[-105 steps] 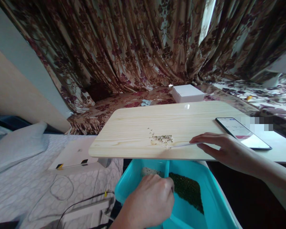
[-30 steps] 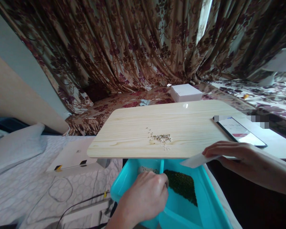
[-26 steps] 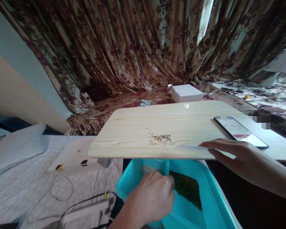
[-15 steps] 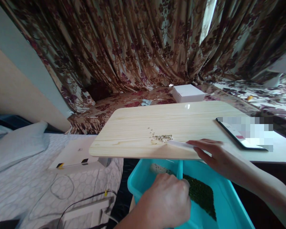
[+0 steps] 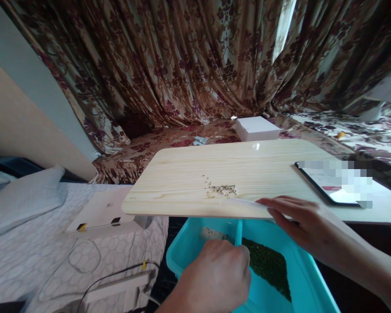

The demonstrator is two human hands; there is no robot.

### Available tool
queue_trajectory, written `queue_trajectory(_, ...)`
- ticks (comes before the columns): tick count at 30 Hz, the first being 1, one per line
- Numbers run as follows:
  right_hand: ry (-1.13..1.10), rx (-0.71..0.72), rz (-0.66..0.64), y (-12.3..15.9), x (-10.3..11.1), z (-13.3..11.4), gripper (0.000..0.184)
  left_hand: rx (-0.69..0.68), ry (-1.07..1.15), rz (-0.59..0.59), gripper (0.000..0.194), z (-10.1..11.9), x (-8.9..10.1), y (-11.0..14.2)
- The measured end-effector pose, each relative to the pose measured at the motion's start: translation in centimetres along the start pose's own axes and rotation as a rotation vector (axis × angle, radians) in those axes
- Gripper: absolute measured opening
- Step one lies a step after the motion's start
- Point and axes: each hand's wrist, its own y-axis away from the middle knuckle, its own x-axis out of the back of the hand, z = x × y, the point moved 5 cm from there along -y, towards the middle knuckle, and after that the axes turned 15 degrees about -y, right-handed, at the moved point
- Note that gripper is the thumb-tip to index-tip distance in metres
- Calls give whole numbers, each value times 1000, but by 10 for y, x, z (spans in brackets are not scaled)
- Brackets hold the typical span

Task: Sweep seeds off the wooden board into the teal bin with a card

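Right hand: I see the right hand (image 5: pixel 299 215) over the table's near edge, thumb and fingers pinching a thin white card (image 5: pixel 249 203).
Card: it points left, its free end low over the tabletop, just beside the seeds; I can't tell whether it touches the wood.
Left hand: the left hand (image 5: pixel 215 274) is closed on the turquoise tray (image 5: pixel 308 261) at its divider (image 5: pixel 239 232); its fingertips are hidden from me.
Seeds: a loose patch of mixed seeds (image 5: pixel 223 190) lies closer to the table's near edge than its far one, a few strays trailing toward the far edge.
Tray: it sits below the table's near edge, with dark green grains (image 5: pixel 269 267) in the compartment right of the divider and pale, speckled ones (image 5: pixel 211 234) in the left.
Table: the pale wood-grain table (image 5: pixel 182 167) has rounded corners; a phone (image 5: pixel 319 183) lies along its right edge, its screen partly blurred.
Beyond the far edge: I have a white box (image 5: pixel 257 127) on patterned cloth, before floral curtains (image 5: pixel 198 56).
Past the left edge: a flat pale box (image 5: pixel 101 211) rests on the bed (image 5: pixel 26 248).
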Motion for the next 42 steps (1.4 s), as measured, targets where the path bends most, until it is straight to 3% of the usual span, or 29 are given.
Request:
queue_trajectory(5,164,-84,89,-6,17,29,34,88,65,2,32,-14,-1,11)
queue_trajectory(13,197,-95,65,-11,4,45,34,144,136,-5,35,-26,-4,16)
queue_trajectory(21,174,-79,-2,-4,3,41,33,148,132,-12,35,-27,-4,15)
queue_trajectory(42,141,-61,-15,4,6,32,33,136,130,10,34,-29,-3,15)
